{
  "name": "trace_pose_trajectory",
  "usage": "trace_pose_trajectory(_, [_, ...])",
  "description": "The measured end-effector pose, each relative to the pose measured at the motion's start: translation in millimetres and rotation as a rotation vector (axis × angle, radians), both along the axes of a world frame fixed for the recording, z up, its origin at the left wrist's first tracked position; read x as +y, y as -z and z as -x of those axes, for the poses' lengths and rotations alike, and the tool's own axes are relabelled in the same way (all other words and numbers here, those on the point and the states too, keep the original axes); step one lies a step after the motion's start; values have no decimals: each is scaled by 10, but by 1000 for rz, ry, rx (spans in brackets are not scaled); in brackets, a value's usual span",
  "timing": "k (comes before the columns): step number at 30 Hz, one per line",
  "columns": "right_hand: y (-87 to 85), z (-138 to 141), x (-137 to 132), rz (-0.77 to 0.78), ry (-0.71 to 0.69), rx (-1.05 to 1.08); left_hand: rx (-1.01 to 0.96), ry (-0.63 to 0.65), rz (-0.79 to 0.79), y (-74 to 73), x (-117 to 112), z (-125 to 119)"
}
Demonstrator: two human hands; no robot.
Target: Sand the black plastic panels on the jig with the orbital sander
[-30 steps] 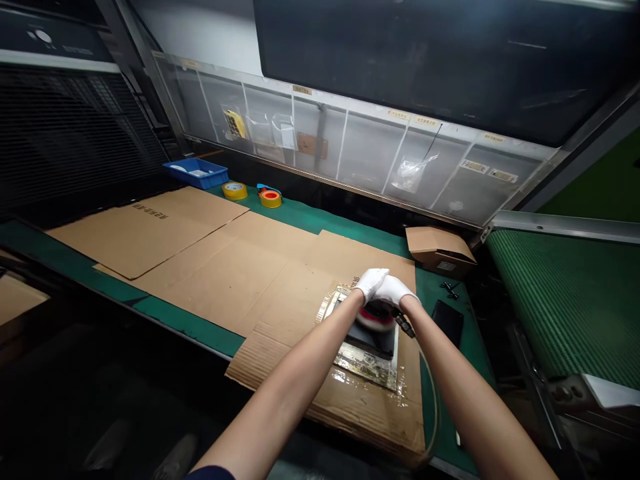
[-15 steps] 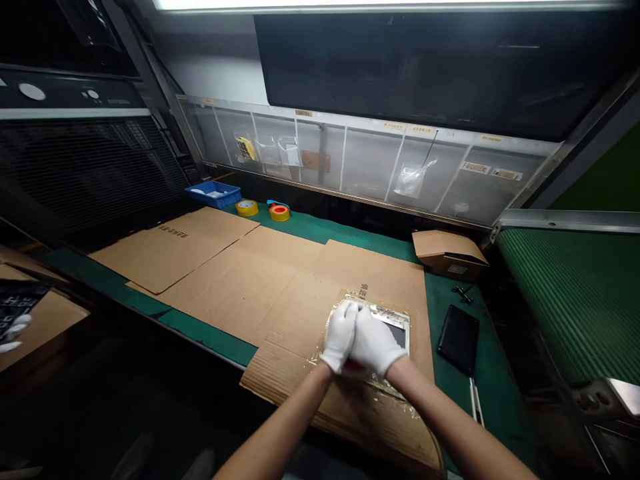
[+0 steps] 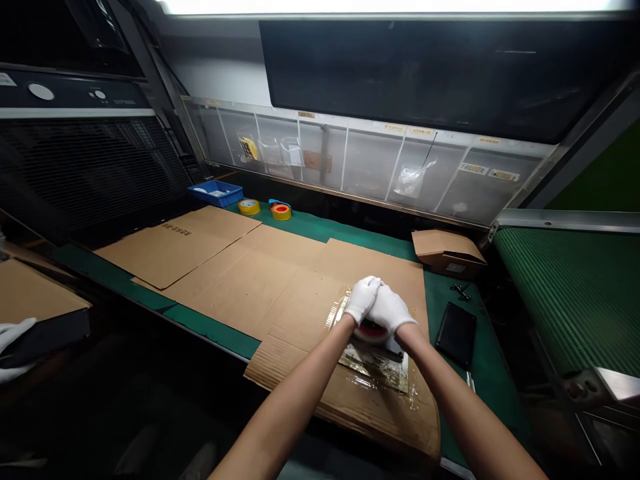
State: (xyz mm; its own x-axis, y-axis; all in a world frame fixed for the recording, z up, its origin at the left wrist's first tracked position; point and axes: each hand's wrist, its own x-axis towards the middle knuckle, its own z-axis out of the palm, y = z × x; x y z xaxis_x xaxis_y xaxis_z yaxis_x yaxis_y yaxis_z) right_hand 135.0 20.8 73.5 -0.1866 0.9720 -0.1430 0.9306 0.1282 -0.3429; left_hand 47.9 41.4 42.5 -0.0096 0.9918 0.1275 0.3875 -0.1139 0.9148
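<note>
My left hand [image 3: 363, 299] and my right hand [image 3: 391, 311], both in white gloves, are clasped close together with fingers curled down. Under them shows part of a round object [image 3: 371, 332] with a red band and a pale rim; its kind I cannot make out. It is over a light, worn rectangular panel [image 3: 400, 381], fastened to the cardboard by shiny clear tape. A dark flat piece [image 3: 395, 351] shows beside the round object, partly hidden by my right wrist. Cardboard sheets [image 3: 260, 287] lie beneath.
Right of the cardboard lies a black flat panel [image 3: 456, 335]. Behind it are small black parts [image 3: 461, 291] and a cardboard box [image 3: 449, 253]. Tape rolls [image 3: 281, 212] and a blue tray [image 3: 217, 193] stand at the back. At left, another person's gloved hand [image 3: 17, 333] holds a black panel [image 3: 57, 339].
My clasped hands have moved away from me and slightly right across the taped panel, uncovering more of its near part. The other person's black panel has come further into view.
</note>
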Motion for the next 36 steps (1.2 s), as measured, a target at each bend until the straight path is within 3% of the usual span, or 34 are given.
trace_pose_trajectory(4, [261,-52,-671,104,11,15,-54,-34,-18,283,-749,77])
trace_pose_trajectory(6, [314,-85,-765,120,8,31,-77,-49,-33,320,-868,65])
trace_pose_trajectory(8, [303,-144,-603,111,26,47,-98,-13,-17,273,-696,-5])
trace_pose_trajectory(13, [208,-366,204,64,46,3,-121,112,74,83,231,-313])
trace_pose_trajectory(15, [211,-435,280,55,50,-15,-119,126,80,84,340,-397])
trace_pose_trajectory(22, [296,-467,-294,67,-37,20,-182,108,76,245,-299,-356])
trace_pose_trajectory(24, [283,-472,-194,71,-37,17,-179,109,78,226,-217,-364])
trace_pose_trajectory(28, [212,-519,206,35,51,8,-150,110,76,146,201,-449])
trace_pose_trajectory(30, [200,-552,213,31,34,3,-141,121,77,132,222,-479])
trace_pose_trajectory(36, [434,-641,-510,88,-2,-48,-179,129,24,256,-531,-450])
